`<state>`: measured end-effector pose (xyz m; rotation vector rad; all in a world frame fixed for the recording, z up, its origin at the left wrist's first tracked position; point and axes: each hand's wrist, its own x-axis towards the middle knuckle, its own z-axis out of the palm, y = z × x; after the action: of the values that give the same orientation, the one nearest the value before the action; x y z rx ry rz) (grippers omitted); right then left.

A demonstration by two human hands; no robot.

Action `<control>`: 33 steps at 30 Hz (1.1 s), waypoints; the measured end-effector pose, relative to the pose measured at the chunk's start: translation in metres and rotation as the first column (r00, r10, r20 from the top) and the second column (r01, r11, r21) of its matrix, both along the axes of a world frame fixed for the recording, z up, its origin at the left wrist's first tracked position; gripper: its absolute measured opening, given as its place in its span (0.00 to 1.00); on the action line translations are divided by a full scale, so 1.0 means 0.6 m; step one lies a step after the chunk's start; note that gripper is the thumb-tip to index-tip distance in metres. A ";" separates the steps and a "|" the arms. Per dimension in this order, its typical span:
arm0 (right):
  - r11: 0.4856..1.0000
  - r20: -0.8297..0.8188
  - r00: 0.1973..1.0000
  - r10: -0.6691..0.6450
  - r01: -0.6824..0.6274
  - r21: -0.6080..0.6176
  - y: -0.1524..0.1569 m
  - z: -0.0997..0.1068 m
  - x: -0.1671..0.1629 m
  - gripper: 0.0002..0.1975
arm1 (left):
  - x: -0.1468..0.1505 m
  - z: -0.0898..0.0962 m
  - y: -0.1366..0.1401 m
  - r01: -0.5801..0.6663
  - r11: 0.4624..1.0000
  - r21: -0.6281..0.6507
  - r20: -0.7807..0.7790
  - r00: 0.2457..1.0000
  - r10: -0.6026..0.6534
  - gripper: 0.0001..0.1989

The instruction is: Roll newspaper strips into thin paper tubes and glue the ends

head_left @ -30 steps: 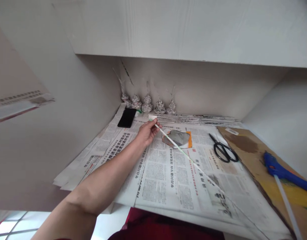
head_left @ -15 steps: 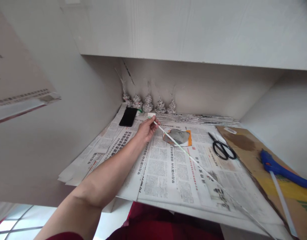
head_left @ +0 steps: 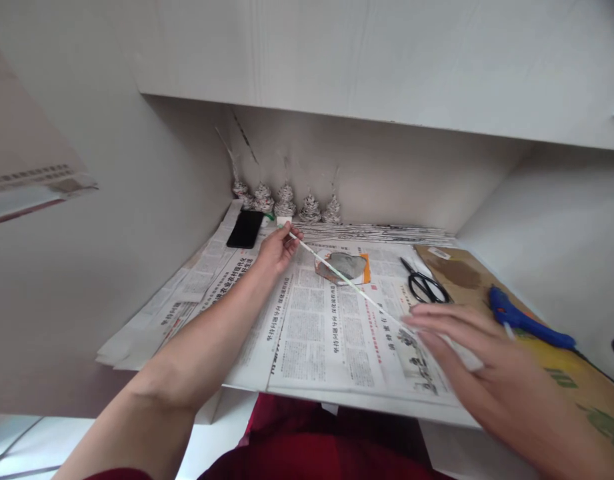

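My left hand [head_left: 279,248] reaches over the newspaper sheets, its thumb and fingers pinching one end of a thin rolled paper stick [head_left: 344,277]. The stick slants down to the right above the table. Its lower part runs in between the thumb and outstretched fingers of my right hand [head_left: 479,357], which is smeared by motion and appears to close lightly on it; the far end is hidden there. Under the stick lies a hexagonal card [head_left: 341,268] with a grey middle and an orange edge. Black-handled scissors [head_left: 424,283] rest just beyond my right fingertips.
Several coiled paper gourd shapes [head_left: 285,200] stand along the back wall, with a bundle of paper sticks [head_left: 381,232] beside them. A black phone [head_left: 245,229] lies at left. To the right, a blue glue gun [head_left: 529,323] rests on cardboard [head_left: 467,275]. A white panel [head_left: 337,60] overhangs the table.
My right hand has come into view from the lower right and reached the stick's lower part. My left hand still pinches the upper end. The whole view has shifted slightly.
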<state>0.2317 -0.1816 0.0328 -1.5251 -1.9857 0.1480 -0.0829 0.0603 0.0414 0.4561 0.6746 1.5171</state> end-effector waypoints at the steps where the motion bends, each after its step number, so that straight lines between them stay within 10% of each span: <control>1: 0.999 0.108 0.994 -0.012 0.008 0.035 0.027 0.014 -0.011 0.18 | -0.001 0.001 -0.001 -0.004 1.000 -0.010 0.012 1.000 0.004 0.07; 8: 0.988 0.291 0.945 -0.151 0.133 0.080 0.050 -0.044 0.002 0.17 | -0.002 0.005 -0.003 -0.007 0.998 -0.069 0.044 0.999 0.010 0.08; 12: 0.952 -0.054 0.990 -0.130 0.109 -0.288 0.032 -0.027 -0.010 0.17 | -0.006 0.006 0.002 0.006 0.999 -0.034 0.066 0.998 -0.004 0.10; 15: 0.673 -0.481 0.836 -0.266 -0.196 -0.713 0.022 -0.002 -0.027 0.19 | -0.011 0.010 0.001 0.057 0.998 0.022 0.087 0.994 -0.059 0.11; 17: 0.484 -0.611 0.688 -0.392 -0.410 -0.773 0.015 0.007 -0.033 0.19 | -0.013 0.013 0.000 0.090 0.995 0.036 0.091 0.992 -0.093 0.10; 19: 0.430 -0.610 0.669 -0.424 -0.445 -0.786 0.011 0.011 -0.036 0.19 | -0.013 0.014 0.000 0.105 0.994 0.023 0.086 0.991 -0.107 0.09; 22: 0.653 -0.415 0.878 -0.238 -0.172 -0.738 0.013 0.014 -0.038 0.19 | -0.010 0.009 0.001 0.081 0.997 -0.016 0.074 0.994 -0.079 0.08; 24: 0.862 -0.114 0.985 -0.126 0.052 -0.503 0.022 0.014 -0.040 0.18 | -0.007 0.005 0.001 0.057 0.997 -0.050 0.062 0.997 -0.053 0.08; 26: 0.956 0.145 0.982 -0.118 0.152 -0.252 0.032 0.012 -0.043 0.17 | -0.004 0.003 0.000 0.050 0.996 -0.076 0.050 0.998 -0.046 0.09; 29: 0.970 0.262 0.958 -0.117 0.166 -0.176 0.044 0.009 -0.050 0.15 | -0.002 0.005 -0.003 0.072 0.996 -0.059 0.043 0.997 -0.069 0.11; 33: 0.868 -0.101 0.991 -0.086 0.024 -0.496 0.042 0.013 -0.060 0.16 | -0.005 0.008 -0.002 0.140 0.990 0.011 0.053 0.989 -0.140 0.11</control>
<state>0.1955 -0.1561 0.0407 -1.8314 -1.8906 0.7607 -0.0856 0.0588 0.0463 0.4570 0.5833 1.3947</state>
